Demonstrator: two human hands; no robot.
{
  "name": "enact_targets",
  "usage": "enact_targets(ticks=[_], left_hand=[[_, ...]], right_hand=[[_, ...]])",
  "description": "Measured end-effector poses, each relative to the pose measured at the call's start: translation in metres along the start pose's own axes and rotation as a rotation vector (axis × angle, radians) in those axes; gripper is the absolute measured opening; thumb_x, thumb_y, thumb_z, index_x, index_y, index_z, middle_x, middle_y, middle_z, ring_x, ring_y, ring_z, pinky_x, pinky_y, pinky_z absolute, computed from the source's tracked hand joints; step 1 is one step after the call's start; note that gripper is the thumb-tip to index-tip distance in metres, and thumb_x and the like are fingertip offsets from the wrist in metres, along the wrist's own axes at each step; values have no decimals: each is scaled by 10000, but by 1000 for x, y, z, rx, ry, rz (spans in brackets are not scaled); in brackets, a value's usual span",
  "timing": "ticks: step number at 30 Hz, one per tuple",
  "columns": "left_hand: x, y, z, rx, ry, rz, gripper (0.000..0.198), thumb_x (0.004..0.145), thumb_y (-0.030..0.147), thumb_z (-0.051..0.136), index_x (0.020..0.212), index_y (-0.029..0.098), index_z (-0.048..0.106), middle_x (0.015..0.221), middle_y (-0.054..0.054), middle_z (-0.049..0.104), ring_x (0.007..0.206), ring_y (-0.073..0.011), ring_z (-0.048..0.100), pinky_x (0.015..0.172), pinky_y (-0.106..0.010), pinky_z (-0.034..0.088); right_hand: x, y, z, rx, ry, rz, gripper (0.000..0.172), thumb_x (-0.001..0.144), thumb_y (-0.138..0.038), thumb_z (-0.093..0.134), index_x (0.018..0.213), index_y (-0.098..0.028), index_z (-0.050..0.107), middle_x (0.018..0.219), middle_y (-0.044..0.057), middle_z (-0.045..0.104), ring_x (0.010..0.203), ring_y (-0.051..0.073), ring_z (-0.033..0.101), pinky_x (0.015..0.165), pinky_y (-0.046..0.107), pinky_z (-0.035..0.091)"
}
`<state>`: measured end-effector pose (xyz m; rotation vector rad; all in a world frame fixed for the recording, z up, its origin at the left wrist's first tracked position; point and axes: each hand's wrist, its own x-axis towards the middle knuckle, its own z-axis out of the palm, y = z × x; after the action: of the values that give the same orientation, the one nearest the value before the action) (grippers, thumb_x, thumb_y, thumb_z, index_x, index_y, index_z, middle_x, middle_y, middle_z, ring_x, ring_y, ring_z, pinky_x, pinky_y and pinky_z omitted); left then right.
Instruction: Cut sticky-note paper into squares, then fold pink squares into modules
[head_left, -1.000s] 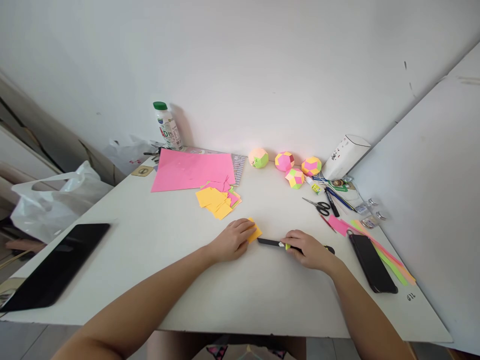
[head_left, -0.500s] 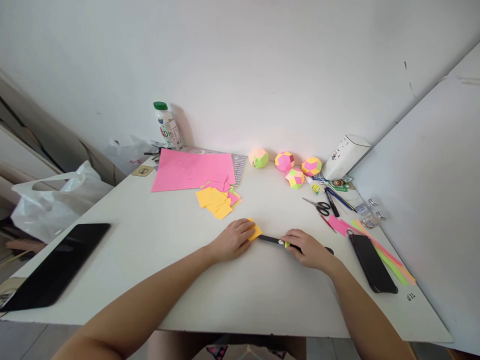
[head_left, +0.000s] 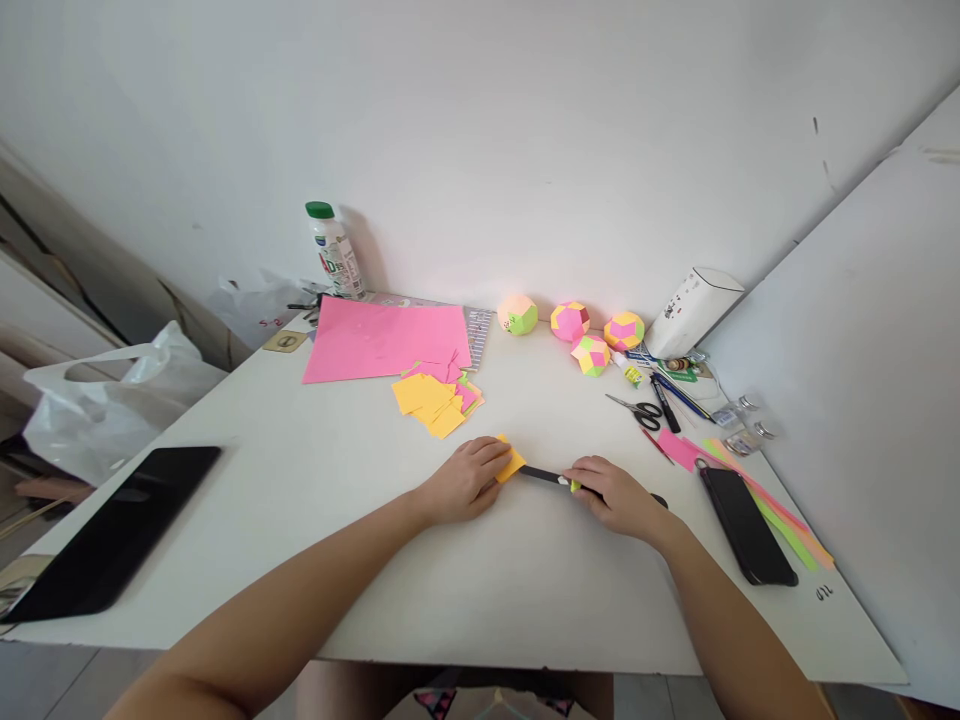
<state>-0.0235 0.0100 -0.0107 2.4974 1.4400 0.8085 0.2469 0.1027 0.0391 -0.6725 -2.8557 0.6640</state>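
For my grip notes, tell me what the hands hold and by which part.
The right hand holds a knife by its handle; the left hand holds yellow paper by its left side.

Has bare left fingers (head_left: 491,455) and bare right fingers (head_left: 589,472), short and round. Behind the fingers, has bare arms (head_left: 315,575), smooth and plain, fatter farther back. Wears light tan clothes (head_left: 469,705), well behind the fingers, between the arms. Shows two dark patches (head_left: 435,703) with bits of pink, and a thin blue-green line (head_left: 499,695) between them.
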Motion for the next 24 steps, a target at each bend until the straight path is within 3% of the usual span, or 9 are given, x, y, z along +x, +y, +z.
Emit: enact_targets(ticks=[10, 20, 24], left_hand=[[-1, -3, 3, -1, 14, 4, 441, 880, 166, 389, 1318, 166, 433, 1275, -127, 546, 1197, -270, 468, 1004, -479, 419], [-1, -9, 10, 22, 55, 15, 347, 893, 127, 384, 1208, 176, 521, 1218, -122, 586, 1161, -254, 501, 948, -463, 468], [-1, -7, 9, 34, 53, 14, 325, 886, 120, 394, 1166, 168, 553, 1209, -125, 596, 1144, -260, 513, 931, -468, 476]], right_hand=[[2, 0, -4, 47, -28, 21, 305, 914, -223, 427, 1150, -203, 618, 1091, 104, 622, 1030, 232, 549, 890, 411, 484], [-3, 4, -12, 69, -148, -13, 312, 901, -202, 457, 1168, -206, 619, 1093, 98, 619, 1047, 219, 548, 898, 381, 478], [-3, 2, -11, 51, -119, -9, 315, 897, -186, 459, 1169, -211, 617, 1091, 97, 617, 1039, 214, 552, 884, 374, 487]])
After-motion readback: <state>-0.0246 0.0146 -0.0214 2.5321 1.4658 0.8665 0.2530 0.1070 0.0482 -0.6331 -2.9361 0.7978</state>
